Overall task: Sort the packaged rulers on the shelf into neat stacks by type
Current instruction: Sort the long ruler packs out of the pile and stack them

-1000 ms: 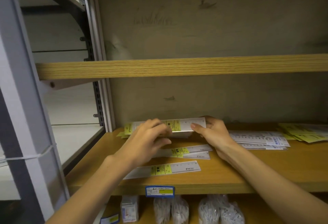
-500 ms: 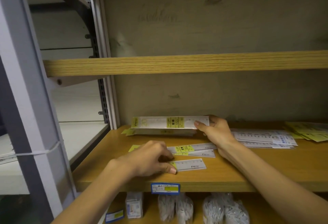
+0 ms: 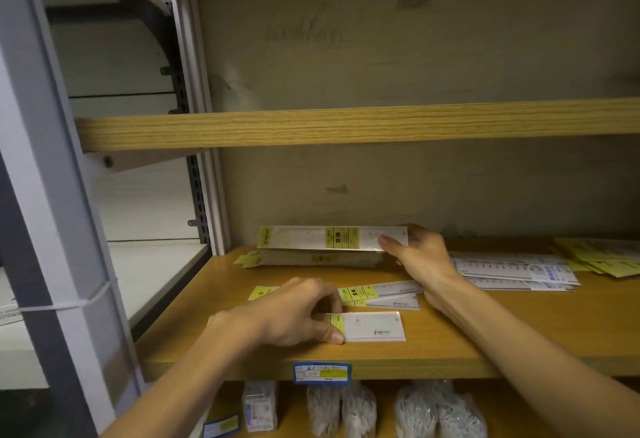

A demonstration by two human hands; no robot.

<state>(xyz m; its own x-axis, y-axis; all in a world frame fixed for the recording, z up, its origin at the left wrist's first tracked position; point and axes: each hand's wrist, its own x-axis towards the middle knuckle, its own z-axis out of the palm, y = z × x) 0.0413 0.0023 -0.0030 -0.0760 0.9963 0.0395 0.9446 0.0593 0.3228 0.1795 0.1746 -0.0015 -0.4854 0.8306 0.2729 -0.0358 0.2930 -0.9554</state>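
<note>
Where the single head view looks down into the shelf (image 3: pixel 519 330), the stock reads as follows. Item: front ruler pack (image 3: pixel 372 326), a flat sleeved ruler with a yellow label, lying near the front edge of the shelf, left of centre; the left hand (image 3: pixel 287 313) rests on its left part, fingers (image 3: pixel 332 336) curled, thumb tip pressed at the near edge by the label, seemingly pinching the pack. Item: loose packs (image 3: pixel 384 293), two or three overlapped askew just behind the first. Item: raised pack (image 3: pixel 332 238), long, held tilted up on its long edge above the back stack (image 3: pixel 311 259) near the back-left corner; the right hand (image 3: pixel 420 257) grips its right end, thumb on the face, other fingers hidden behind. Item: blue-printed rulers (image 3: pixel 512 271), a spread pile toward the right, with yellow packs (image 3: pixel 595 257) beyond, near the right edge. Handling, as judged: light, thin, fairly stiff along the length, the glossy sleeves likely slippery on one another; best taken by a long edge or an end, since a flat pack offers little purchase from above. Pose: both forearms reach in from below, the left low and short, the right extended deeper, wrist bent left.
</note>
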